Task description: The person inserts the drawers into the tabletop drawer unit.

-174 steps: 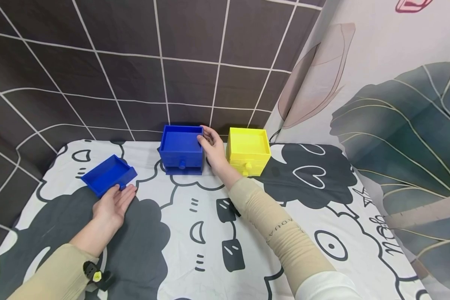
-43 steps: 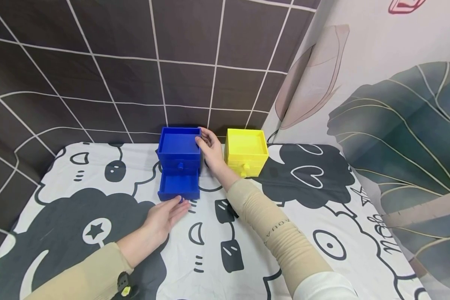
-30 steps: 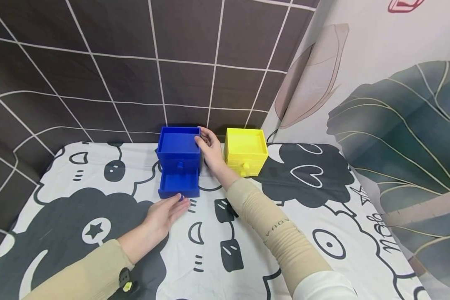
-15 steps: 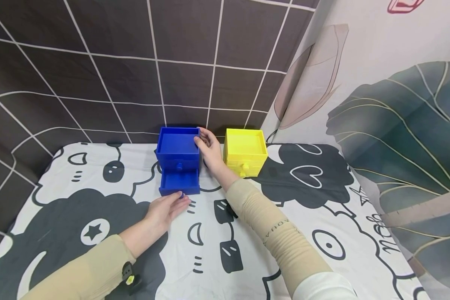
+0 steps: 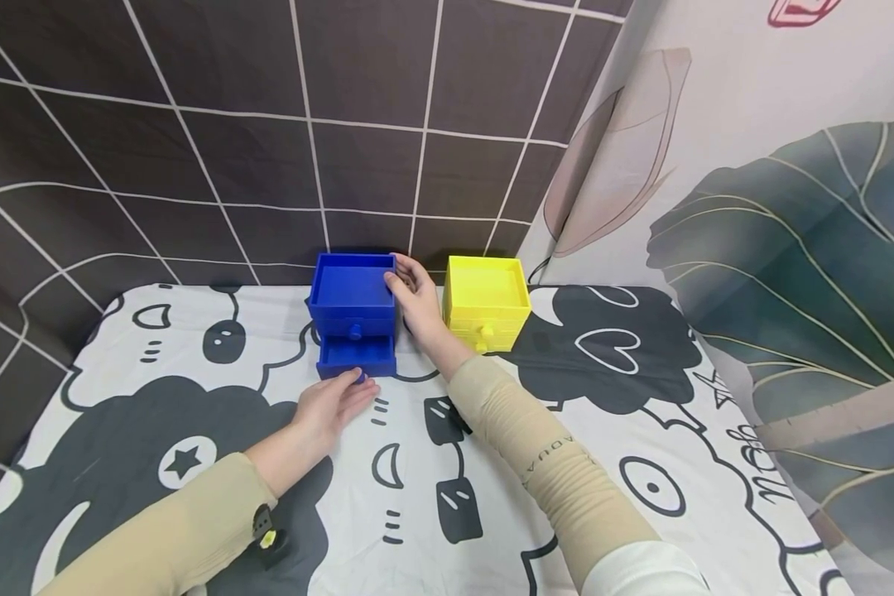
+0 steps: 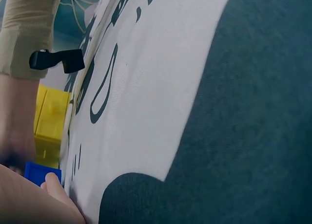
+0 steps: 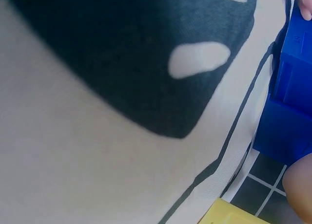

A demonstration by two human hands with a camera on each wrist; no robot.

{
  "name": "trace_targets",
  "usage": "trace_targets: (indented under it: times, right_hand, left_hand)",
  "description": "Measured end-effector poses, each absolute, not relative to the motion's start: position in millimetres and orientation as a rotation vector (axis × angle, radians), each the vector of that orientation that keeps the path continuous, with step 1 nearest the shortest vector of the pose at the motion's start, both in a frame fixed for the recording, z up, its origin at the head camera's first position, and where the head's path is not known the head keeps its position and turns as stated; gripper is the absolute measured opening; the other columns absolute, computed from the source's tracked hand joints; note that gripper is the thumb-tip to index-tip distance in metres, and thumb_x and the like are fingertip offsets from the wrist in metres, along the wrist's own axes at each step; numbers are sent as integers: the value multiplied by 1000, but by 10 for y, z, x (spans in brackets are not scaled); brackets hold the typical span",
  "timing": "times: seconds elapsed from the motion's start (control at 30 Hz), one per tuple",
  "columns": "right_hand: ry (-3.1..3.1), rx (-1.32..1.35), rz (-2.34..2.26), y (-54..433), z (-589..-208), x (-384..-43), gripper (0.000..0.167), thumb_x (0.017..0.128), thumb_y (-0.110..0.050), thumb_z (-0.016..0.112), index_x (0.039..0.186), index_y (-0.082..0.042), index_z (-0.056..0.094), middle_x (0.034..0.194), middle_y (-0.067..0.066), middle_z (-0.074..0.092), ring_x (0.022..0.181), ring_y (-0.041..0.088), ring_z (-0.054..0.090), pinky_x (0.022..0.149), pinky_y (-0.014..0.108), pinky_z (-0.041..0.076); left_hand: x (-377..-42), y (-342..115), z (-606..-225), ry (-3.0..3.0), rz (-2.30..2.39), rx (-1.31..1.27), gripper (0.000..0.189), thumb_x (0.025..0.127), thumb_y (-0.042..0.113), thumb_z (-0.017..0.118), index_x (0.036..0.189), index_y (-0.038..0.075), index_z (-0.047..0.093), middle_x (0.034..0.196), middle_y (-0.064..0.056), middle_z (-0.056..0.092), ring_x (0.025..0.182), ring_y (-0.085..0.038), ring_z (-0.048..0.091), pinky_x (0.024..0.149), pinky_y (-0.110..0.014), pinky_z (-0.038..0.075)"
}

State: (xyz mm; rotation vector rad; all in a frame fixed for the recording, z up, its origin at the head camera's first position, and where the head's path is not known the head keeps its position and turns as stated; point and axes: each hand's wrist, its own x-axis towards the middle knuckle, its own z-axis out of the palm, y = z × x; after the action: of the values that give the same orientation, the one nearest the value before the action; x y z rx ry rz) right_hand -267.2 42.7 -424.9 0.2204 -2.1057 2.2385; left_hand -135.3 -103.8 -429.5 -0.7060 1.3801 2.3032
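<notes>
A small blue drawer unit [image 5: 353,290] stands against the back, with a shallow recess on top and an upper drawer knob [image 5: 354,332] on its front. Its lower blue drawer [image 5: 357,362] sticks partly out. My left hand [image 5: 328,406] pinches the knob of that drawer, thumb on top and the other fingers stretched out below. In the left wrist view the left thumb [image 6: 55,185] lies at the blue drawer's edge. My right hand [image 5: 420,300] grips the unit's right side, thumb at the front of the rim and fingers toward the back.
A yellow drawer unit [image 5: 487,298] with front knobs stands just right of the right hand. Behind both units hangs a dark grid-patterned cloth [image 5: 372,165]. A printed cartoon cloth [image 5: 417,497] covers the table, and a leaf-patterned curtain [image 5: 790,248] hangs at the right.
Earlier the left hand held the drawer out at the left, away from the unit. It then came into the lower slot and has slid further in. The right hand stays put.
</notes>
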Motion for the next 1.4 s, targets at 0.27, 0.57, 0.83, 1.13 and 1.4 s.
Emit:
trace_targets:
  times: [0.27,0.57,0.83,1.13,1.4]
  right_hand:
    - [-2094,212,2238,423,-4259,-2687,45,106,-5,58,150,5,51,152,25,55,143,37,53,125,41,45]
    - [-2078,218,2251,418,-4261,-2692,45,106,-4,58,150,6,51,152,26,55,143,37,53,125,42,45]
    - [-2074,203,2251,420,-4261,-2703,45,106,-4,58,149,5,52,152,25,56,142,37,54,124,42,46]
    - [-2056,198,2263,396,-4272,-2705,44,105,-2,58,148,7,52,152,26,55,143,38,54,124,41,47]
    - [-2051,212,2277,401,-4267,-2704,44,106,-2,57,148,8,51,152,27,55,144,37,53,124,41,46]
  left_hand:
    - [-1377,-1040,-4313,1437,2293,-666,47,109,4,54,150,-15,42,86,-2,77,82,-9,78,96,-26,63]
    - [-1457,-1120,-4292,1449,2256,-674,48,108,3,54,151,-15,42,84,-3,77,78,-9,78,89,-25,65]
    - [-1551,-1125,-4279,1448,2250,-656,41,109,6,53,145,-12,48,84,-2,76,78,-8,78,92,-26,64]
    - [-1696,-1074,-4292,1425,2288,-703,17,109,8,54,121,-3,59,83,-2,77,79,-9,78,104,-31,57]
    - [-1826,-1033,-4274,1402,2302,-751,50,110,9,50,156,-7,38,82,-1,76,76,-7,77,107,-30,57]
